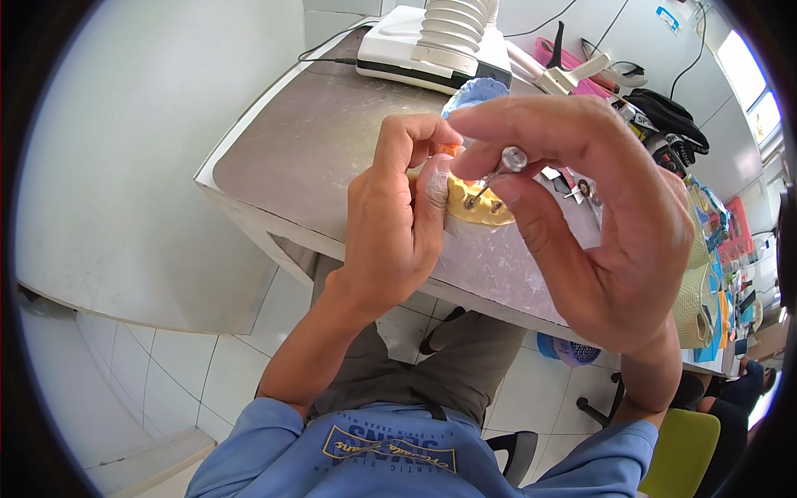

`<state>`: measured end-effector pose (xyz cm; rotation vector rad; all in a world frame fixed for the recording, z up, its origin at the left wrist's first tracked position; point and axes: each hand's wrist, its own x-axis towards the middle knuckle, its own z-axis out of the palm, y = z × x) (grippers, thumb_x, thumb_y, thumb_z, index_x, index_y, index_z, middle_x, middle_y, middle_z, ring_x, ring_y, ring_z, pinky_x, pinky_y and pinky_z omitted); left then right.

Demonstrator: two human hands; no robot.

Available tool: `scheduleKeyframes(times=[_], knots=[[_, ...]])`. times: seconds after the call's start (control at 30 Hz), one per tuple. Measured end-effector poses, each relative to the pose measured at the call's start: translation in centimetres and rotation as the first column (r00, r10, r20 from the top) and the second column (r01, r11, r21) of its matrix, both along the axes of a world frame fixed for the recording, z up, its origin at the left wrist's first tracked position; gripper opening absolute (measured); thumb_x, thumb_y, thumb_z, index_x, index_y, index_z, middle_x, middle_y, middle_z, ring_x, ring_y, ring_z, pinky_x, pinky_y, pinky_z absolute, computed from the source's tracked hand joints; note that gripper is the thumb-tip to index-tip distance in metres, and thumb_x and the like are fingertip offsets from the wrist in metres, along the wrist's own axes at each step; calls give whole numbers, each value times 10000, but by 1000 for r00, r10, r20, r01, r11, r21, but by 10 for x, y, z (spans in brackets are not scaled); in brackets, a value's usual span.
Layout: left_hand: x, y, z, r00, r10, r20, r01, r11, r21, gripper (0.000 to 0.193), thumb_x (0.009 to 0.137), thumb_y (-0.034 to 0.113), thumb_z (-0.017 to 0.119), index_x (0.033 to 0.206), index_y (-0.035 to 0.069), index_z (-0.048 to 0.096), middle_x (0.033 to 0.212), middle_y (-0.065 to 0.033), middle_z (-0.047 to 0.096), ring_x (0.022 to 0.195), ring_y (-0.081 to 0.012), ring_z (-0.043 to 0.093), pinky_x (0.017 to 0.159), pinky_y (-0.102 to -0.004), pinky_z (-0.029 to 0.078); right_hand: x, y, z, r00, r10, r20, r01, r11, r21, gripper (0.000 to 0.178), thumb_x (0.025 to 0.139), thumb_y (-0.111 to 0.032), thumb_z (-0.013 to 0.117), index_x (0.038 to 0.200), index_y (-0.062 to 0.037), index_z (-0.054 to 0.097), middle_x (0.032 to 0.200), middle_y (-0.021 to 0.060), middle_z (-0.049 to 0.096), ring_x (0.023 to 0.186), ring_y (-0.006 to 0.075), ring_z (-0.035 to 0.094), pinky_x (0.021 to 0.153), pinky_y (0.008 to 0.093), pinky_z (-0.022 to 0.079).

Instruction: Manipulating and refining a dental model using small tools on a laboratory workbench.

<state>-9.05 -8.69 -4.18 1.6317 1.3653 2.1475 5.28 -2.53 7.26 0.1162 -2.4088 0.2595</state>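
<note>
A yellow dental model (480,209) on a pale base is held over the front of the bench, with small metal fittings set in its ridge. My left hand (386,212) is closed on the model's left side, thumb and index finger bent by an orange piece (449,150). Between thumb and fingers, my right hand (618,207) grips a small metal screwdriver (514,159) with a round knob. Its thin shaft slants down to one of the fittings. My right fingers hide the far part of the model. Just behind my hands lies a blue dental cast (476,94).
A white machine (390,54) with a ribbed hose (454,33) stands at the back of the grey bench (282,141). Pink trays, a white-handled tool (573,76) and a black pouch (668,112) crowd the back right. A green chair (681,452) is at the lower right.
</note>
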Motion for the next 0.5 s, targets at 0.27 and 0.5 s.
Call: scheduleKeyframes(times=[0.27, 0.5], knots=[[2, 2, 4, 999, -36, 14, 36, 999, 5, 115, 1037, -8, 482, 1149, 13, 489, 838, -107, 654, 809, -171, 677, 720, -303, 543, 1, 12, -7, 998, -8, -61, -15, 926, -378, 272, 949, 49, 619, 1219, 82, 610, 1062, 142, 707, 978, 174, 692, 858, 281, 551], [3, 4, 0, 995, -95, 33, 94, 995, 27, 118, 1068, 57, 445, 1178, 24, 473, 881, -85, 651, 702, -88, 583, 611, -235, 472, 9, 17, 6, 998, -62, 0, 48, 770, -637, 296, 983, -56, 649, 1252, 57, 601, 1039, 137, 735, 930, 126, 680, 844, 252, 531]])
